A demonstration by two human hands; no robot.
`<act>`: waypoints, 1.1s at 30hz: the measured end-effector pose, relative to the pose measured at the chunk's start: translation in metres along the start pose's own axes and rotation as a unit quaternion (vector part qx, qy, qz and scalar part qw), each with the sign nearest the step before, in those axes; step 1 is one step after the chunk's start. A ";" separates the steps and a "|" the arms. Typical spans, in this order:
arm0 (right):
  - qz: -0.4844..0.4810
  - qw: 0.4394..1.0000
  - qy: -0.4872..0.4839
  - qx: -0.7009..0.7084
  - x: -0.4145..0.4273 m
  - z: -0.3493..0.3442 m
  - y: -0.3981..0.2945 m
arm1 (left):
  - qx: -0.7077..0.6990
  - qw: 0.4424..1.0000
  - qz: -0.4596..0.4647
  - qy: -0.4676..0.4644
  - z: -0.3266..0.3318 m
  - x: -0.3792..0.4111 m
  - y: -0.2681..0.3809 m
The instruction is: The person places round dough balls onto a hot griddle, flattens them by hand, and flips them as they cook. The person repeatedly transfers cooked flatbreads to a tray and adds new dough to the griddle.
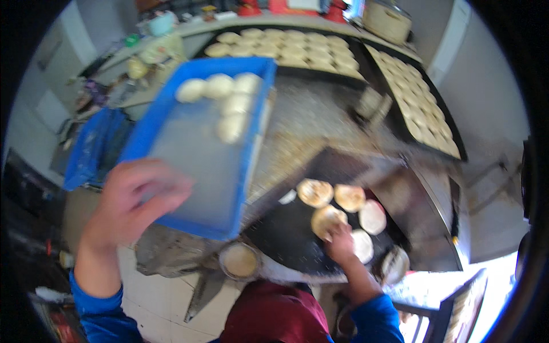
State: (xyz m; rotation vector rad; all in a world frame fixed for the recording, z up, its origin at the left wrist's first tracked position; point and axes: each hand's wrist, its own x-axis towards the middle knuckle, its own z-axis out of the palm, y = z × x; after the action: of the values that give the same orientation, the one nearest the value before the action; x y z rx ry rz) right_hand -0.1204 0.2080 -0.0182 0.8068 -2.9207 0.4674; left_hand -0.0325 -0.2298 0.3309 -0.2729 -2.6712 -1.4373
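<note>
Blurred by motion, my left hand (139, 195) hangs over the near left edge of a blue plastic tray (254, 171); whether it holds anything is unclear. Several pale dough balls (219, 87) lie along the tray's far and right sides. My right hand (341, 240) touches the near edge of a browned flatbread (328, 219) on a round black griddle (285, 236); its fingertips are partly blurred. Beside that bread are two browned flatbreads (315, 193) and paler ones (372, 217) to the right.
Two black baking trays (360, 73) of dough rounds stand at the back and right. A pot (387, 21) is at the far right corner. A bowl (239, 260) with pale contents sits at the griddle's near left edge. Metal panels (422, 206) border the griddle.
</note>
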 end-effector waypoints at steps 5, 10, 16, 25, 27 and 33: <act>0.095 0.995 -0.019 0.027 -0.017 -0.038 0.003 | 0.206 0.939 -0.274 -0.026 0.002 0.133 -0.050; 0.034 0.986 0.088 0.139 -0.038 -0.061 -0.022 | 0.078 0.944 -0.305 -0.101 0.041 0.195 -0.063; 0.045 0.974 0.127 0.180 -0.040 -0.079 -0.029 | 0.026 0.936 -0.325 -0.135 0.044 0.206 -0.088; 0.012 0.956 0.155 0.250 -0.014 -0.100 -0.037 | -0.190 0.968 -0.162 0.011 -0.049 0.149 -0.038; -0.024 0.959 0.165 0.229 -0.003 -0.103 -0.044 | -0.273 0.956 -0.038 0.100 -0.067 0.124 -0.055; -0.139 0.967 0.076 0.198 0.099 -0.209 -0.090 | -0.419 0.892 -0.106 0.134 -0.038 0.055 -0.129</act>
State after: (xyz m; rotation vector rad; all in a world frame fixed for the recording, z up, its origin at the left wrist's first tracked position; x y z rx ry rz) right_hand -0.1607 0.1508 0.2198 1.1450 -2.5499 1.0486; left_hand -0.1127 -0.3251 0.2556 0.1692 -1.7638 -2.4166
